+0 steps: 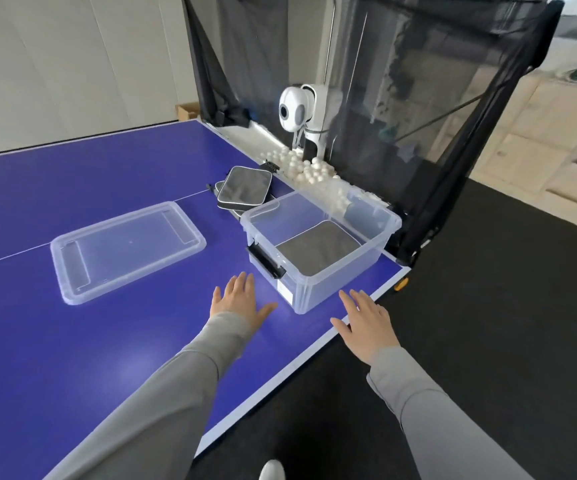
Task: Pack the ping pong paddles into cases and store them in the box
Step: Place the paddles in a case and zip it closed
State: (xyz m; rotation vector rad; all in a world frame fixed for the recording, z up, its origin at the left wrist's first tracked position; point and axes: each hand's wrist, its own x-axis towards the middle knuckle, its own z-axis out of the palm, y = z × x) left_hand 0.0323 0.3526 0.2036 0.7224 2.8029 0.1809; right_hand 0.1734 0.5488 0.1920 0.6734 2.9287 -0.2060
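Observation:
A clear plastic box (389,220) stands near the right edge of the blue table, with a grey paddle case (316,247) lying flat inside it. Behind the box, two more grey cases (245,188) are stacked on the table. The box's clear lid (126,249) lies flat to the left. My left hand (237,301) hovers flat just left of the box's near corner, fingers spread, holding nothing. My right hand (365,323) is spread over the table's edge in front of the box, also holding nothing.
A white ball-launching robot (297,110) stands at the table's far end in front of a black catch net (418,81), with several white balls (301,164) piled below it. The table's right edge drops to a dark floor (505,289).

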